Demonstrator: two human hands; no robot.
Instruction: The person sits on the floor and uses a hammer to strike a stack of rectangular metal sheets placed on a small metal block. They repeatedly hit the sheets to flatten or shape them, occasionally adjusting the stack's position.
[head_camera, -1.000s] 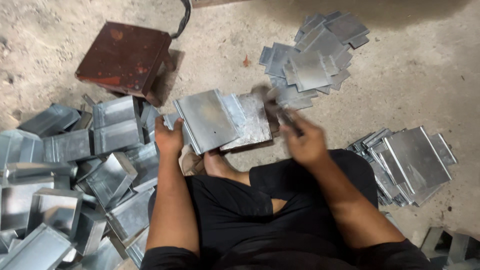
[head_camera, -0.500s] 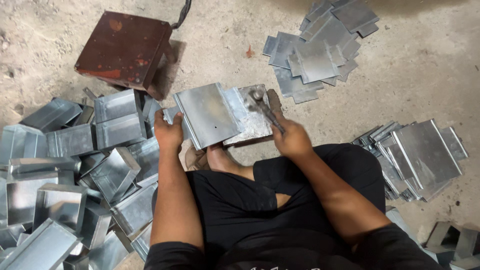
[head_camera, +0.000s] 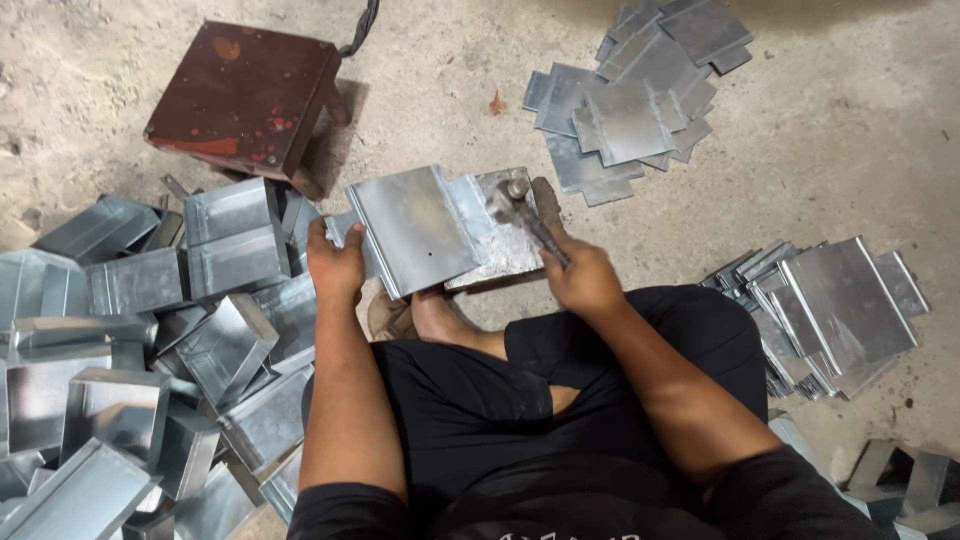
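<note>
My left hand (head_camera: 337, 264) grips the near left edge of a bent sheet-metal piece (head_camera: 415, 228). That piece lies across a worn steel block (head_camera: 505, 248) in front of my knees. A small hammer (head_camera: 522, 212) is held in my right hand (head_camera: 583, 276), its head resting low over the piece's right edge on the block. I sit on the ground in dark shorts, one bare foot (head_camera: 435, 312) tucked under the block.
A heap of folded metal boxes (head_camera: 140, 340) fills the left side. Flat cut sheets lie in one pile at top right (head_camera: 630, 100) and another stack at right (head_camera: 835, 310). A rusty red-brown stool (head_camera: 245, 95) stands at the upper left on the dusty concrete floor.
The hammer in my right hand has come down from a blurred raised swing onto the piece's right edge. My left hand kept its grip on the sheet.
</note>
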